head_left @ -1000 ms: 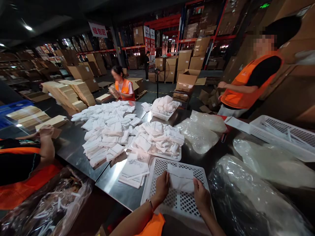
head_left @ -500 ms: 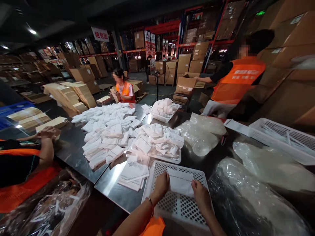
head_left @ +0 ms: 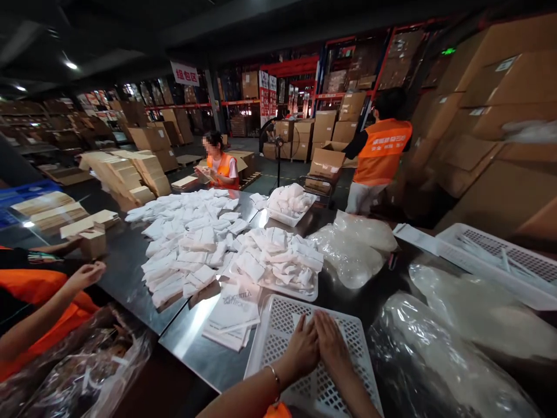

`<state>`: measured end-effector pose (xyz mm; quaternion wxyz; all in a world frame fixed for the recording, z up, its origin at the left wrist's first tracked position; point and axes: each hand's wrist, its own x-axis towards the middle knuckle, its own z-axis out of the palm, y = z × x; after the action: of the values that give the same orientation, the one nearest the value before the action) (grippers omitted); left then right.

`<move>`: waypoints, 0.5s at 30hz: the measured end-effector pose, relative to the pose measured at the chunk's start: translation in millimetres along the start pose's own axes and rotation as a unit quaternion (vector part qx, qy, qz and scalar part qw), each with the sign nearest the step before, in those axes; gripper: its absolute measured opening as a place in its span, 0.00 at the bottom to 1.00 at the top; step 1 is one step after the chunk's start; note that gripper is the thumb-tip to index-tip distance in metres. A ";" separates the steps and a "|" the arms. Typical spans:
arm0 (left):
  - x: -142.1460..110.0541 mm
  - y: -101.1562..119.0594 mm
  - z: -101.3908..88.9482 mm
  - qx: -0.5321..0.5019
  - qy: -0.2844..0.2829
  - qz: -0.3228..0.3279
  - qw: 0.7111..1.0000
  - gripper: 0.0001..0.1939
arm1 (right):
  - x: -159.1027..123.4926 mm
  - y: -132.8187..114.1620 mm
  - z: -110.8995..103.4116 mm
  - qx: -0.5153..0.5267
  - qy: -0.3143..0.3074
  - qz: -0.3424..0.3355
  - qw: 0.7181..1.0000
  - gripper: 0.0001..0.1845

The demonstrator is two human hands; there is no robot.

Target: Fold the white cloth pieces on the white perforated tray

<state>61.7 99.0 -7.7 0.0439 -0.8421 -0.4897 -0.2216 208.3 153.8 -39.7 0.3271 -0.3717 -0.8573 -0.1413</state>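
Both hands lie flat, palms down and fingers together, at lower centre of the frame: the left hand (head_left: 302,348) and the right hand (head_left: 331,345) touch side by side, pressing a white folded piece (head_left: 301,319) into the white perforated tray (head_left: 278,325). Neither hand grips anything; only a top corner of the piece shows beyond the fingers.

Left to right: at left edge, a co-worker's hand (head_left: 87,273) in an orange vest reaches above crumpled plastic (head_left: 87,366). Left of centre, a heap of white folded pieces (head_left: 191,244) covers the steel table (head_left: 130,255). A stack of printed white bags (head_left: 232,310) lies just beside the tray; its lettering is too blurred to read. At right, clear filled plastic bags (head_left: 435,354) crowd the table.

The piece appears light, soft and limp; it would likely sag if lifted by one corner, so two opposite edges seem the best hold. At upper left of centre a hanging sign (head_left: 184,74) reads 组包区.
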 end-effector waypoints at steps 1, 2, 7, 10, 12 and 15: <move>-4.1 -1.2 1.9 -0.012 -0.001 0.001 1.000 0.26 | -6.0 -0.1 9.6 0.008 0.005 -0.008 1.000 0.33; -8.3 -2.1 5.1 -0.027 -0.002 -0.005 1.000 0.26 | -13.3 1.9 18.9 0.013 0.007 0.007 1.000 0.33; -21.4 -4.6 35.2 -0.178 0.039 -0.194 0.964 0.30 | -37.5 27.5 40.4 0.153 0.012 0.203 0.967 0.29; -10.2 -3.0 41.4 -0.394 0.082 -0.328 0.854 0.31 | -27.9 29.1 25.0 0.324 -0.013 0.361 0.875 0.34; 3.4 2.0 32.8 -0.563 0.124 -0.393 0.716 0.33 | -17.7 19.3 7.4 0.438 -0.043 0.484 0.756 0.41; 17.8 12.7 6.7 -0.744 0.139 -0.419 0.501 0.36 | -9.1 -0.3 -14.6 0.523 -0.073 0.593 0.607 0.45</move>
<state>82.1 108.7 -4.5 -0.6299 -0.2185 -0.4275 -0.6105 219.4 141.5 -34.8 0.4144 -0.5733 -0.3980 0.5841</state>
